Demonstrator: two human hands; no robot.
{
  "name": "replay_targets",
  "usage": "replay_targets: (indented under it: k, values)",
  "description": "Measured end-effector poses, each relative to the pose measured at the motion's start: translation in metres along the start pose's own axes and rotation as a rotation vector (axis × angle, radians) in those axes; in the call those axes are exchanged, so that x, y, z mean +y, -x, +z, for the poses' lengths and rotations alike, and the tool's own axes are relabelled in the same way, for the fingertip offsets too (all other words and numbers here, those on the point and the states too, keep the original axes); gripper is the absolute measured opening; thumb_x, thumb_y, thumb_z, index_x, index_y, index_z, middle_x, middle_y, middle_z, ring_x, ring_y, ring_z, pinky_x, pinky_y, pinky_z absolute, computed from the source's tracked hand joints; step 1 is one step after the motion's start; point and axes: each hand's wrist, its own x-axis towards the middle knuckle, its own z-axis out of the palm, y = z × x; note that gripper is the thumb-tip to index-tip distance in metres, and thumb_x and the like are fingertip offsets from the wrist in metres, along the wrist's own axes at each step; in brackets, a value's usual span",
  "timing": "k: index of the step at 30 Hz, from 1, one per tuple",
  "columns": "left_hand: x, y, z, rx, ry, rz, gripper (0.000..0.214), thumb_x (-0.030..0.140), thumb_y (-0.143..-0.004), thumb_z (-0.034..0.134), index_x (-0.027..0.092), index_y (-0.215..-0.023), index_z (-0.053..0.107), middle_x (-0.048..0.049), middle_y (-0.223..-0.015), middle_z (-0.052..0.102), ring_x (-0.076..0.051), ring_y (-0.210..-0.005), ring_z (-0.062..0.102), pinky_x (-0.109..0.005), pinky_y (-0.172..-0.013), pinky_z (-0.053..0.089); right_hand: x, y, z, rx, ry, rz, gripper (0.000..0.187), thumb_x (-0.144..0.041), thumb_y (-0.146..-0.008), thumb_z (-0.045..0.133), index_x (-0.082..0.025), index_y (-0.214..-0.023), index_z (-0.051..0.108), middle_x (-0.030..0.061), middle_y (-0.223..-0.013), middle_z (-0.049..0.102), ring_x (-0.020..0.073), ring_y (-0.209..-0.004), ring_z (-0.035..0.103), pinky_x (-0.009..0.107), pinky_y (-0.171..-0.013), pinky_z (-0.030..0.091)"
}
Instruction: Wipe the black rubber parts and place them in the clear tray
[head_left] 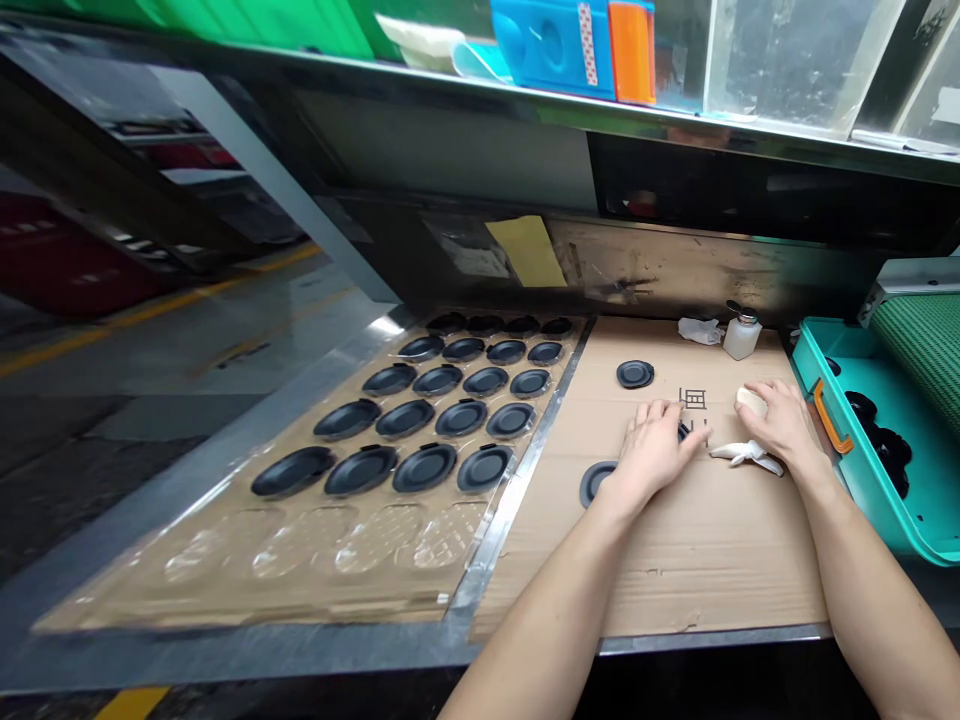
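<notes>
My left hand (654, 448) rests palm down on the cardboard sheet (675, 560), its fingers curled over a small black part (684, 431) that is mostly hidden. My right hand (780, 425) lies just to its right, closed around a white cloth (746, 455) whose end trails out on the cardboard; a pale covering shows on one fingertip (751, 401). A black round disc (635, 374) lies beyond the left hand. Another black disc (595, 482) is half hidden under my left wrist.
A clear blister tray (315, 545) on the left holds several rows of black discs (424, 467); its nearest row of pockets has none. A small white dispenser bottle (742, 333) and a crumpled wipe (699, 330) stand at the back. A teal bin (870, 440) with black parts sits at the right.
</notes>
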Motion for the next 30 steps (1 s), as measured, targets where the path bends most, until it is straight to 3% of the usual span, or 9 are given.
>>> replay_targets:
  k: [3, 7, 11, 13, 15, 19, 24, 27, 30]
  values:
    - [0.000, 0.009, -0.010, -0.171, 0.001, 0.084, 0.058, 0.043, -0.078, 0.074, 0.022, -0.130, 0.062, -0.0140, -0.132, 0.060, -0.036, -0.127, 0.049, -0.044, -0.105, 0.042, 0.012, -0.001, 0.012, -0.070, 0.051, 0.030, 0.043, -0.043, -0.089, 0.061, -0.024, -0.127, 0.068, 0.0117, -0.125, 0.066, 0.0323, -0.116, 0.053, 0.045, -0.099, 0.038]
    - [-0.009, 0.005, -0.021, -0.144, 0.058, 0.131, 0.061, 0.026, -0.077, 0.072, 0.023, -0.136, 0.059, -0.0121, -0.131, 0.063, -0.034, -0.127, 0.051, -0.042, -0.108, 0.041, 0.025, -0.004, 0.030, -0.013, 0.019, 0.088, 0.044, -0.044, -0.091, 0.057, -0.024, -0.129, 0.065, 0.0103, -0.125, 0.066, 0.0314, -0.116, 0.053, 0.045, -0.099, 0.038]
    - [-0.034, -0.038, -0.044, 0.042, 0.032, 0.074, 0.070, 0.022, -0.078, 0.067, 0.022, -0.146, 0.050, -0.0127, -0.135, 0.060, -0.034, -0.128, 0.050, -0.045, -0.110, 0.039, 0.029, -0.005, 0.041, 0.016, -0.014, 0.100, 0.043, -0.045, -0.090, 0.058, -0.024, -0.127, 0.067, 0.0099, -0.121, 0.067, 0.0306, -0.114, 0.053, 0.044, -0.099, 0.038]
    - [-0.049, -0.068, -0.057, 0.029, -0.037, 0.016, 0.078, 0.021, -0.074, 0.069, 0.021, -0.148, 0.046, -0.0127, -0.129, 0.063, -0.033, -0.122, 0.055, -0.043, -0.107, 0.042, 0.028, -0.005, 0.043, 0.017, -0.023, 0.105, 0.043, -0.045, -0.090, 0.058, -0.024, -0.127, 0.067, 0.0103, -0.122, 0.066, 0.0307, -0.115, 0.053, 0.044, -0.099, 0.037]
    - [-0.063, -0.094, -0.065, -0.074, -0.107, -0.020, 0.086, 0.020, -0.069, 0.072, 0.020, -0.150, 0.044, -0.0125, -0.127, 0.064, -0.031, -0.117, 0.059, -0.039, -0.103, 0.045, 0.027, -0.004, 0.043, 0.013, -0.032, 0.116, 0.044, -0.045, -0.090, 0.059, -0.023, -0.127, 0.067, 0.0106, -0.122, 0.066, 0.0311, -0.116, 0.052, 0.044, -0.099, 0.037]
    - [-0.077, -0.121, -0.060, -0.261, -0.172, -0.013, 0.087, 0.026, -0.065, 0.076, 0.015, -0.147, 0.049, -0.0163, -0.136, 0.060, -0.031, -0.121, 0.060, -0.034, -0.103, 0.045, 0.026, -0.002, 0.044, -0.006, -0.054, 0.120, 0.042, -0.043, -0.090, 0.058, -0.024, -0.127, 0.067, 0.0108, -0.121, 0.065, 0.0319, -0.115, 0.051, 0.045, -0.097, 0.038]
    - [-0.073, -0.133, -0.047, -0.298, -0.261, 0.057, 0.072, 0.032, -0.067, 0.074, 0.017, -0.137, 0.062, -0.0149, -0.141, 0.059, -0.031, -0.127, 0.057, -0.032, -0.106, 0.043, 0.024, -0.002, 0.045, -0.002, -0.073, 0.117, 0.037, -0.040, -0.090, 0.058, -0.025, -0.123, 0.068, 0.0110, -0.116, 0.066, 0.0311, -0.114, 0.051, 0.044, -0.095, 0.038]
    - [-0.073, -0.141, -0.049, -0.343, -0.284, 0.095, 0.062, 0.031, -0.068, 0.071, 0.018, -0.128, 0.068, -0.0120, -0.133, 0.067, -0.029, -0.121, 0.062, -0.030, -0.103, 0.044, 0.021, -0.002, 0.043, -0.013, -0.075, 0.125, 0.034, -0.039, -0.091, 0.057, -0.025, -0.120, 0.068, 0.0109, -0.116, 0.065, 0.0302, -0.114, 0.050, 0.043, -0.094, 0.037]
    - [-0.086, -0.144, -0.057, -0.385, -0.352, 0.091, 0.062, 0.032, -0.063, 0.072, 0.016, -0.123, 0.070, -0.0135, -0.127, 0.070, -0.032, -0.115, 0.065, -0.033, -0.100, 0.046, 0.016, 0.001, 0.041, -0.025, -0.067, 0.149, 0.031, -0.037, -0.090, 0.056, -0.025, -0.116, 0.068, 0.0097, -0.115, 0.064, 0.0290, -0.113, 0.049, 0.042, -0.096, 0.034]
